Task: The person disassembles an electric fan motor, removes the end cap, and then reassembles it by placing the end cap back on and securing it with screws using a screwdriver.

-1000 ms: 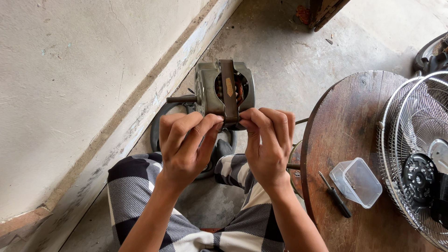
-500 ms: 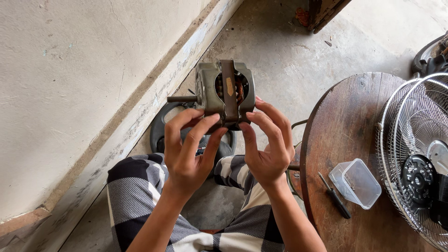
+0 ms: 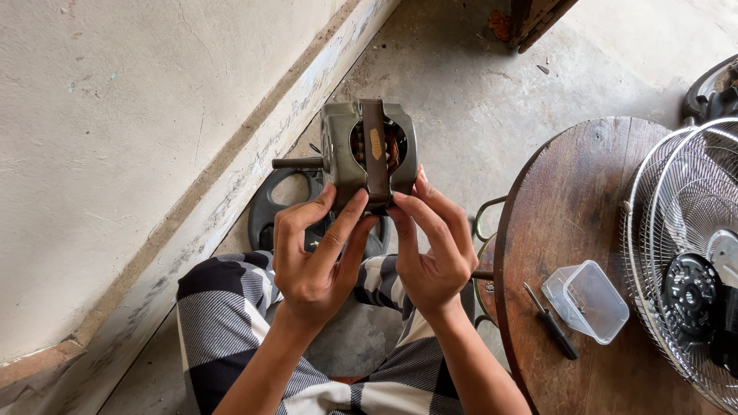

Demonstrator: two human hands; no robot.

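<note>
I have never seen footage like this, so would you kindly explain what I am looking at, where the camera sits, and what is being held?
There is no machine at work here: a seated person uses two bare hands, and the one camera is worn on the head, looking down over the lap.

The left hand and the right hand together hold up a grey-green metal electric motor. It has copper windings inside, a brown strap across its face and a shaft sticking out to the side. The fingertips of both hands grip its lower edge.

To the right stands a round dark wooden table. On it lie a small clear plastic container, a black-handled screwdriver and a wire fan guard. A pale plastered wall runs along the left.
</note>
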